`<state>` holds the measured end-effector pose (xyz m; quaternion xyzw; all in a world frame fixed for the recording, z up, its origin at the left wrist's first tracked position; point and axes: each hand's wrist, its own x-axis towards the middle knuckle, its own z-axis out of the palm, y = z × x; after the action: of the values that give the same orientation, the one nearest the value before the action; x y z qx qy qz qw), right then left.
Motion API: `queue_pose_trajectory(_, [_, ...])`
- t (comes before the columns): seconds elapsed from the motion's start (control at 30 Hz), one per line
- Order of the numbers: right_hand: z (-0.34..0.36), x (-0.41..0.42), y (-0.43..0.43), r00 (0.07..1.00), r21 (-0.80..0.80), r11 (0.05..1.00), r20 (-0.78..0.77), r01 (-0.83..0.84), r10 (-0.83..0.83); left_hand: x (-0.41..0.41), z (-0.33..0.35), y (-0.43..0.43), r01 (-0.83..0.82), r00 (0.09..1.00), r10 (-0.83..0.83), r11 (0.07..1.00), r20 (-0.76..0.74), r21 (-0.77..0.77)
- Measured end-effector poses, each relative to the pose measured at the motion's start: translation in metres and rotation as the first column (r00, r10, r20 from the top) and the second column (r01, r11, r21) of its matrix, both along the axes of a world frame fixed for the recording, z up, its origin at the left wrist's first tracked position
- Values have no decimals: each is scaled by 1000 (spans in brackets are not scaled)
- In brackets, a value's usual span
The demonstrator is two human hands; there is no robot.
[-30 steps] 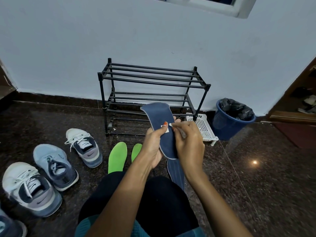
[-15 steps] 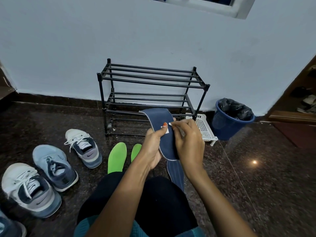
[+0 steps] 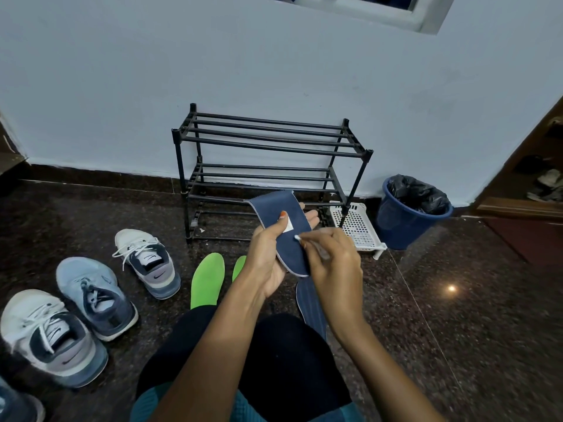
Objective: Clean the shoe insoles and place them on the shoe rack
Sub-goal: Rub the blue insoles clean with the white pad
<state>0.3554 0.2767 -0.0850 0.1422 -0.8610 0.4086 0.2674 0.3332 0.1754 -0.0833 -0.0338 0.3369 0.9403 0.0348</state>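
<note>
One navy insole (image 3: 281,229), flat, fabric-faced, pale-edged, held up before your knees, in front of black tube-frame shoe rack (image 3: 268,147). Your left hand (image 3: 268,263) grips it: thumb on top by small white label, fingers behind. Your right hand (image 3: 335,266) pinches thin white-tipped stick (image 3: 297,238), tip at insole's face. Second navy insole (image 3: 310,306), ribbed, on speckled stone floor (image 3: 457,315) below; two smooth green insoles (image 3: 207,280) beside it.
</note>
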Motion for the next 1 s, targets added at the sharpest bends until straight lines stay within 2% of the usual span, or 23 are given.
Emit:
queue_pose_trajectory(0.17, [1, -7, -2, 1000, -20, 1000, 25, 13, -13, 2, 2, 1, -6, 1000, 6, 1000, -5, 0])
queue_pose_trajectory(0.3, [-9, 12, -11, 997, 78, 997, -74, 1, 5, 1, 3, 1, -34, 999, 34, 999, 2, 8])
queue_pose_trajectory(0.47, [-12, 17, -12, 998, 27, 999, -48, -39, 40, 3, 4, 1, -33, 999, 33, 997, 3, 76])
queue_pose_trajectory(0.6, [-5, 7, -5, 999, 85, 996, -34, 7, -5, 3, 4, 2, -11, 1000, 12, 999, -19, 45])
queue_pose_trajectory(0.8, [-6, 5, -10, 995, 19, 997, -66, 79, -78, 3, 5, 4, 5, 999, -5, 1000, -39, 23])
queue_pose_trajectory(0.87, [-12, 10, -15, 994, 23, 999, -100, 40, -38, 3, 4, 2, -7, 999, 9, 999, -44, 40])
queue_pose_trajectory(1.0, [-16, 23, -17, 993, -5, 994, -49, -110, 109, 1, 2, -1, -68, 996, 69, 998, -57, 15])
